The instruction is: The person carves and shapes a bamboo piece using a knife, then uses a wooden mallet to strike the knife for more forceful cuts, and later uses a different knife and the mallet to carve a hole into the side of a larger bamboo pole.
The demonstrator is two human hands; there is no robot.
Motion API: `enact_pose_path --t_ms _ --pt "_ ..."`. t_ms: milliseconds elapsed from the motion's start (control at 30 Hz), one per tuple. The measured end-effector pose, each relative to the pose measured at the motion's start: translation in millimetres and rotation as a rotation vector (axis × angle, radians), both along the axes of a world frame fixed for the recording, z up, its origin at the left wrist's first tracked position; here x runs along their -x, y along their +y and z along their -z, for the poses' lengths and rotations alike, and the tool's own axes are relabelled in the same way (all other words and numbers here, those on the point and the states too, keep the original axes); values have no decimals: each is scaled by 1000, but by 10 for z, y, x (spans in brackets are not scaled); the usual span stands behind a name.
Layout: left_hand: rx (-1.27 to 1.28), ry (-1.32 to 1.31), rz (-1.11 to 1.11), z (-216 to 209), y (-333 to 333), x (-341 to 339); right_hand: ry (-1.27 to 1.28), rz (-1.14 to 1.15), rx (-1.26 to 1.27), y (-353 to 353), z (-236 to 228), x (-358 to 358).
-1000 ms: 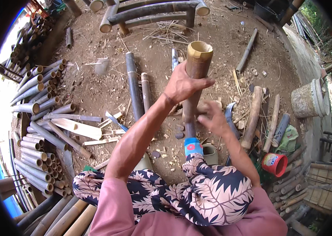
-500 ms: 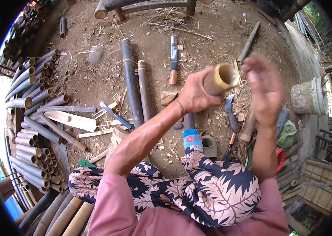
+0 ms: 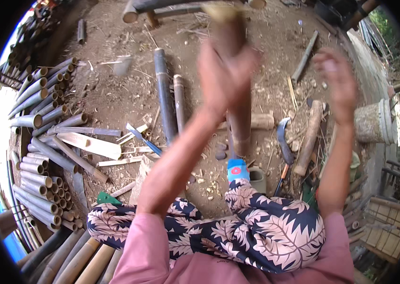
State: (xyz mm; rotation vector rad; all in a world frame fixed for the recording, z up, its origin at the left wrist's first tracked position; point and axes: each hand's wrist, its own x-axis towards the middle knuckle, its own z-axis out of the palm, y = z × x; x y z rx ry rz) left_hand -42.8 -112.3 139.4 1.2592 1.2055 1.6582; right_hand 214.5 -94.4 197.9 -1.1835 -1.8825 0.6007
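My left hand (image 3: 228,75), smeared by motion, is wrapped round a thick brownish bamboo tube (image 3: 241,111). The tube stands roughly lengthwise away from me, its pale far end blurred near the top of the view and its lower end above my blue-socked foot (image 3: 238,170). To the right, my right hand (image 3: 336,83) hangs in the air with its fingers loosely bent and nothing in it. Below and between my hands a curved blade with a dark handle (image 3: 284,139) lies on the ground. A short piece of wood (image 3: 261,121) lies behind the tube.
Cut bamboo tubes (image 3: 41,180) are stacked at the left, and two long dark ones (image 3: 164,94) lie mid-ground. A blue-handled knife (image 3: 144,139) rests by split bamboo strips (image 3: 88,144). At the right are a log (image 3: 310,137) and a dirty white bucket (image 3: 373,122).
My left hand has swung the bamboo tube away and leftward, its open end no longer facing me. My right hand has moved right, farther from the tube.
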Motion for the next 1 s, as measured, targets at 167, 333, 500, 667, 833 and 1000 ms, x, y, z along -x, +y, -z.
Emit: enact_pose_path --t_ms 167,333,500,667,833,1000 --pt "421 438 -193 557 1005 422 -1178 247 853 -138 2685 -1215" --pt "738 735 -285 2346 787 855 -823 283 697 -651 3294 -926" --pt "479 1076 -434 2491 298 751 -871 352 621 -757 3441 -1149" --pt "806 351 464 1754 -667 88 -495 499 633 -593 2774 -1408" --pt "1114 -663 884 1757 -1192 -481 -484 -125 963 -147 1835 -567" --pt "1124 -1417 427 2009 -1087 -1258 -1053 -807 841 148 1667 128"
